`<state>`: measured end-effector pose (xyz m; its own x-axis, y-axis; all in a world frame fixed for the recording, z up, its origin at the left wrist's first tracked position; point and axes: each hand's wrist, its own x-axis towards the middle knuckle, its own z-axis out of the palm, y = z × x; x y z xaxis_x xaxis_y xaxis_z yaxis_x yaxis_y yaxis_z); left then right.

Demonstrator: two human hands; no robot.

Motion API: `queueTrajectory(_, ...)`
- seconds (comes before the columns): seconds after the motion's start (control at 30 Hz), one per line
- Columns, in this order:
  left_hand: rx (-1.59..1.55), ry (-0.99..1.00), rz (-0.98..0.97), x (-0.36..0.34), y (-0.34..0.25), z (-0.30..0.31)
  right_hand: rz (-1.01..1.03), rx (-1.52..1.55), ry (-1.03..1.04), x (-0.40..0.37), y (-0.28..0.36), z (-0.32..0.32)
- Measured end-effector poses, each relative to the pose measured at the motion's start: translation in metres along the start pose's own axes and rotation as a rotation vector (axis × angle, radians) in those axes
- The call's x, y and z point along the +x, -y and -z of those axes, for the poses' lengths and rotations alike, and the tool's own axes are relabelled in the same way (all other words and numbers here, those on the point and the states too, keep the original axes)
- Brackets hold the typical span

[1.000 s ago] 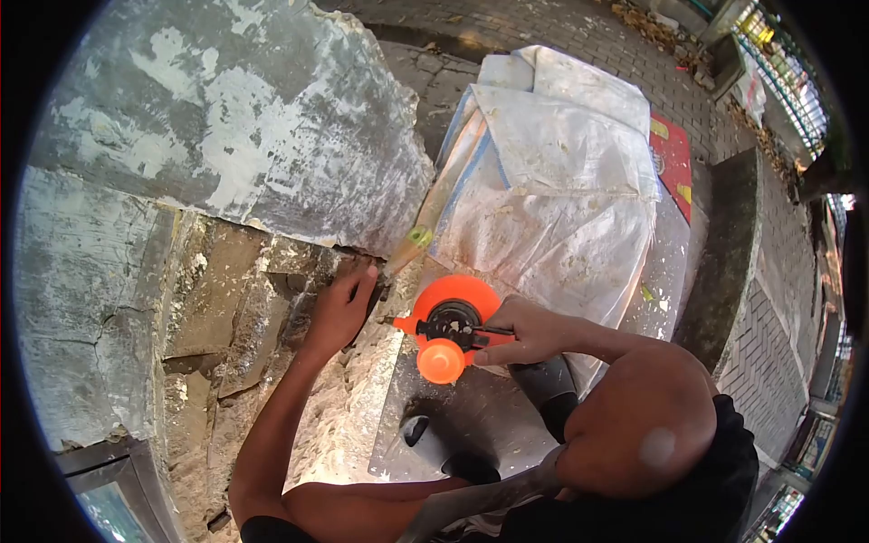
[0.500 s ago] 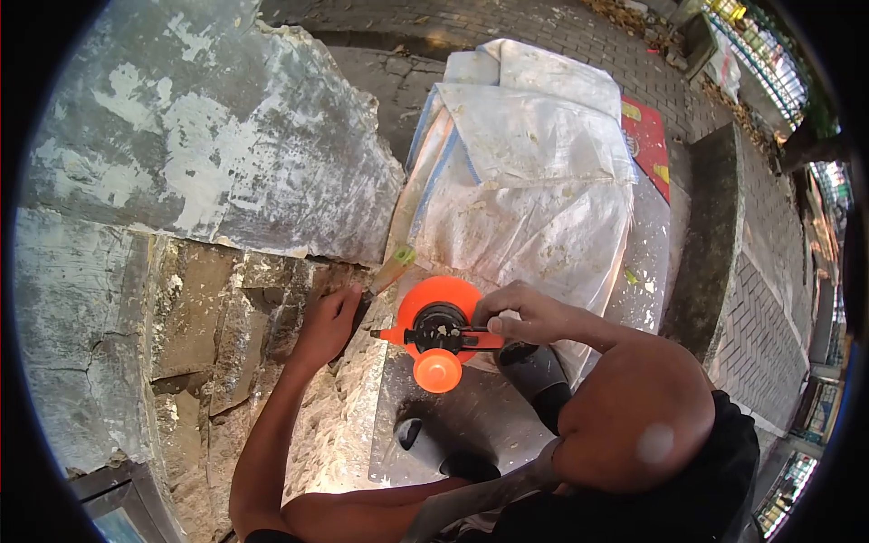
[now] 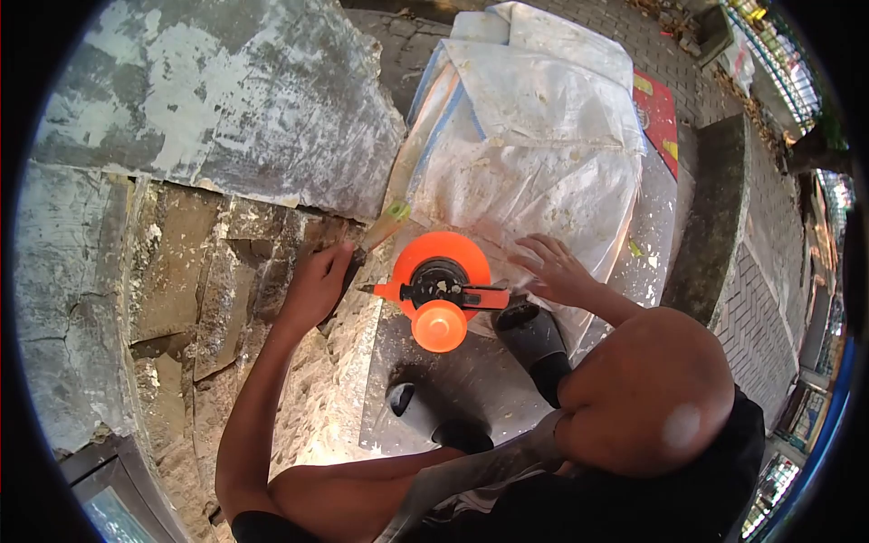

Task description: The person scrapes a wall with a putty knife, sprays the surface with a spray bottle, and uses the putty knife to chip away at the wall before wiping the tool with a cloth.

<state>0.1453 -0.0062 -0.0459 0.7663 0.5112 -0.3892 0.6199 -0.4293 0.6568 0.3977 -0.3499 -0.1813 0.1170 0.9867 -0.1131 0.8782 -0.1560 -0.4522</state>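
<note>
My left hand point(image 3: 319, 282) is closed round the dark handle of a thin tool point(image 3: 373, 233), whose pale end, greenish at the tip, points up and right beside the broken wall. An orange spray bottle point(image 3: 466, 256) with a black top and a dark nozzle pointing left stands upright between my hands. A round orange part point(image 3: 439, 326) shows at its near side. To the right of the bottle and apart from it, my right hand point(image 3: 554, 270) is open, fingers spread, over the edge of the pale sheet point(image 3: 561, 185). It holds nothing.
A peeling grey wall slab point(image 3: 235, 100) rises at upper left, above exposed rough masonry point(image 3: 176, 262). My dark boots point(image 3: 534, 339) stand on a grey board point(image 3: 489, 385), with my bent knee point(image 3: 647, 389) at right. A low concrete wall point(image 3: 715, 217) runs farther right.
My right hand has let go of the bottle's handle and moved up and right, its fingers now spread. The whole scene has shifted upward in view; my left hand keeps hold of the tool.
</note>
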Motion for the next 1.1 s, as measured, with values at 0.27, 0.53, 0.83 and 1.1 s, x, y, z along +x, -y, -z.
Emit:
queueTrajectory(0.27, -0.123, 0.140, 0.090, -0.001, 0.000, 0.002, 0.024, -0.124, 0.242, -0.059, -0.005, 0.003)
queueTrajectory(0.53, -0.822, 0.348, -0.203, -0.027, -0.010, -0.006, -0.064, -0.161, 0.584, -0.084, 0.008, 0.024)
queueTrajectory(0.83, -0.934, 0.113, -0.235, -0.045, -0.056, -0.069, 0.057, -0.279, 0.334, -0.104, -0.019, -0.013)
queueTrajectory(1.1, -0.777, 0.039, -0.293, -0.033, -0.049, -0.091, -0.009, -0.231, 0.055, -0.067, -0.048, -0.039)
